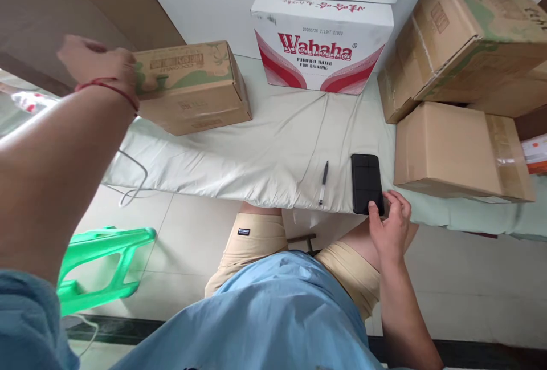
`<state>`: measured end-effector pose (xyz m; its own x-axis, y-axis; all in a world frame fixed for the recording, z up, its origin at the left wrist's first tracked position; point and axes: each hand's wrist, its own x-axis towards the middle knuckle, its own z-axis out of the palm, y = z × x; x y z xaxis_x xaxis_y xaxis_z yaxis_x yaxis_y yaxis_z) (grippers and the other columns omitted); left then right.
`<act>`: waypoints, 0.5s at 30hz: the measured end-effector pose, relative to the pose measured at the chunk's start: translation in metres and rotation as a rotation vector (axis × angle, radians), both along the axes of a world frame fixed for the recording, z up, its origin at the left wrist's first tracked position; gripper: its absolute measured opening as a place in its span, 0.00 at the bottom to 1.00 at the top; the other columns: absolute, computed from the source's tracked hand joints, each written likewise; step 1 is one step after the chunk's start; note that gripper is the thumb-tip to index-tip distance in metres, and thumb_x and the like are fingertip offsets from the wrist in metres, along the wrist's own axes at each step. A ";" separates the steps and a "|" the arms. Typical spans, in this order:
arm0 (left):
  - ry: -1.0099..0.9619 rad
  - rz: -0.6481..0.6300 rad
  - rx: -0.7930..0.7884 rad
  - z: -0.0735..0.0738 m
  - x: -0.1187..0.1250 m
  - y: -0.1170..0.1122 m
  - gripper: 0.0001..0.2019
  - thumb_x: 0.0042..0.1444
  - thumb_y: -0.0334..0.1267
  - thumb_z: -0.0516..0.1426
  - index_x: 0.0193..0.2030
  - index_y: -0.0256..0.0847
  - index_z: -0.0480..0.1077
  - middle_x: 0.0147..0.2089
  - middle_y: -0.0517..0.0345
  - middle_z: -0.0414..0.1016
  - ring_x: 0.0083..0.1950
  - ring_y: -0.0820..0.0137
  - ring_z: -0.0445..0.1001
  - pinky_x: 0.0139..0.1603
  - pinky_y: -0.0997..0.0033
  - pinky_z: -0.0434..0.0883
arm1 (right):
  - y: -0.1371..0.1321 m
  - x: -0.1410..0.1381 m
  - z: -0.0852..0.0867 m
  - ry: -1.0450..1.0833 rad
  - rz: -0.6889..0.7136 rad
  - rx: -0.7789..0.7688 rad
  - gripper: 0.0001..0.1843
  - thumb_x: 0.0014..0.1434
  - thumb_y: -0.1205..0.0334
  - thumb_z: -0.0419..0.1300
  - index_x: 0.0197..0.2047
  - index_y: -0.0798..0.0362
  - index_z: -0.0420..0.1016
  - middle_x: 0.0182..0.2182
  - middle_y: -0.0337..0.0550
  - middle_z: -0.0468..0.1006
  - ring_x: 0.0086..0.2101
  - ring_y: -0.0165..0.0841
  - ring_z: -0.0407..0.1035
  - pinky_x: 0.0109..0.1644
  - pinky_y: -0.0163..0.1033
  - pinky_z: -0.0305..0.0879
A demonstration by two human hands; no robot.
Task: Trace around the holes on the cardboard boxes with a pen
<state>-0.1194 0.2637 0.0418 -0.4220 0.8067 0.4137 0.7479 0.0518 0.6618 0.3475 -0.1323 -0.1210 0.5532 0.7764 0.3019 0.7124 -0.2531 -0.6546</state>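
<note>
While the right hand (392,224) meets the smartphone (366,182), the left hand (102,65) is at a brown printed carton (192,85)

Nearer the person than the Wahaha carton (323,53) and a little to its right, the smartphone lies flat at the counter's (273,142) front edge, long axis aimed roughly at that carton's right corner. The right hand is the nearer grip: thumb at the phone's bottom edge, fingers loosely parted beside its right flank, not closed around it. Left of the Wahaha carton, the other grip bends over the brown carton's outer end; its fingertips are unclear, so whether it holds anything I cannot tell.

The phone is a glossy black slab with rounded corners; the brown carton, matte oblong cardboard with green print. Pale, creased cloth covers the counter.
</note>
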 end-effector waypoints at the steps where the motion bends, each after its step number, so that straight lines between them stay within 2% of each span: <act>1: 0.041 0.014 -0.020 -0.001 0.013 -0.002 0.36 0.51 0.40 0.67 0.61 0.13 0.68 0.63 0.34 0.67 0.67 0.42 0.71 0.73 0.26 0.61 | 0.000 -0.003 0.000 -0.003 -0.008 0.012 0.23 0.68 0.45 0.61 0.58 0.52 0.75 0.61 0.62 0.72 0.65 0.54 0.66 0.69 0.68 0.66; 2: 0.101 -0.011 -0.045 -0.002 0.029 -0.007 0.36 0.54 0.39 0.68 0.65 0.16 0.68 0.67 0.33 0.64 0.70 0.43 0.69 0.75 0.32 0.60 | 0.001 -0.006 0.001 -0.001 -0.019 0.031 0.24 0.68 0.44 0.62 0.58 0.52 0.74 0.61 0.62 0.72 0.66 0.54 0.66 0.69 0.68 0.66; 3: 0.172 -0.066 -0.101 -0.005 0.047 -0.013 0.35 0.56 0.39 0.68 0.68 0.23 0.69 0.71 0.36 0.62 0.73 0.45 0.66 0.76 0.39 0.60 | 0.002 -0.008 0.001 0.012 -0.036 0.057 0.26 0.68 0.43 0.62 0.59 0.52 0.74 0.61 0.63 0.72 0.66 0.54 0.66 0.69 0.68 0.67; 4: 0.270 -0.188 -0.124 -0.008 0.067 -0.021 0.35 0.61 0.44 0.68 0.72 0.29 0.68 0.73 0.39 0.61 0.77 0.47 0.61 0.79 0.41 0.57 | 0.003 -0.010 0.003 0.038 -0.057 0.089 0.28 0.68 0.42 0.63 0.61 0.53 0.72 0.62 0.63 0.72 0.65 0.53 0.67 0.68 0.67 0.68; 6: 0.346 -0.333 -0.254 -0.017 0.105 -0.034 0.40 0.63 0.53 0.68 0.75 0.37 0.65 0.79 0.41 0.57 0.81 0.47 0.52 0.80 0.33 0.51 | 0.005 -0.012 0.005 0.122 -0.118 0.170 0.33 0.67 0.38 0.64 0.64 0.52 0.69 0.64 0.62 0.70 0.64 0.52 0.68 0.66 0.64 0.71; 7: 0.367 -0.364 -0.325 -0.023 0.120 -0.038 0.43 0.61 0.56 0.69 0.76 0.37 0.63 0.81 0.41 0.54 0.83 0.44 0.46 0.81 0.28 0.44 | 0.005 -0.011 0.007 0.170 -0.153 0.207 0.34 0.67 0.37 0.64 0.65 0.51 0.68 0.64 0.62 0.69 0.64 0.50 0.69 0.66 0.63 0.72; 9: 0.381 -0.342 -0.343 -0.034 0.139 -0.037 0.44 0.62 0.54 0.69 0.75 0.31 0.60 0.82 0.38 0.55 0.83 0.45 0.45 0.81 0.27 0.37 | 0.004 -0.007 0.009 0.256 -0.227 0.265 0.33 0.67 0.36 0.63 0.64 0.50 0.68 0.63 0.60 0.71 0.63 0.48 0.70 0.66 0.62 0.72; 12: 0.401 -0.304 -0.276 -0.048 0.134 -0.019 0.36 0.65 0.47 0.65 0.71 0.26 0.62 0.80 0.36 0.59 0.79 0.47 0.53 0.81 0.30 0.38 | 0.000 0.000 0.009 0.387 -0.299 0.330 0.29 0.68 0.36 0.63 0.60 0.50 0.71 0.60 0.55 0.75 0.59 0.45 0.73 0.66 0.61 0.72; 15: 0.508 -0.406 -0.225 -0.058 0.098 0.007 0.33 0.66 0.49 0.62 0.66 0.22 0.64 0.74 0.40 0.67 0.75 0.46 0.61 0.78 0.31 0.46 | -0.007 0.002 0.008 0.490 -0.315 0.357 0.29 0.66 0.36 0.65 0.57 0.50 0.72 0.56 0.52 0.77 0.54 0.42 0.75 0.64 0.58 0.74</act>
<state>-0.0212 0.2707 -0.0167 0.1340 0.9495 0.2838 0.9518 -0.2030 0.2297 0.3494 -0.1393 -0.1132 0.8748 0.4551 0.1662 0.2399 -0.1088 -0.9647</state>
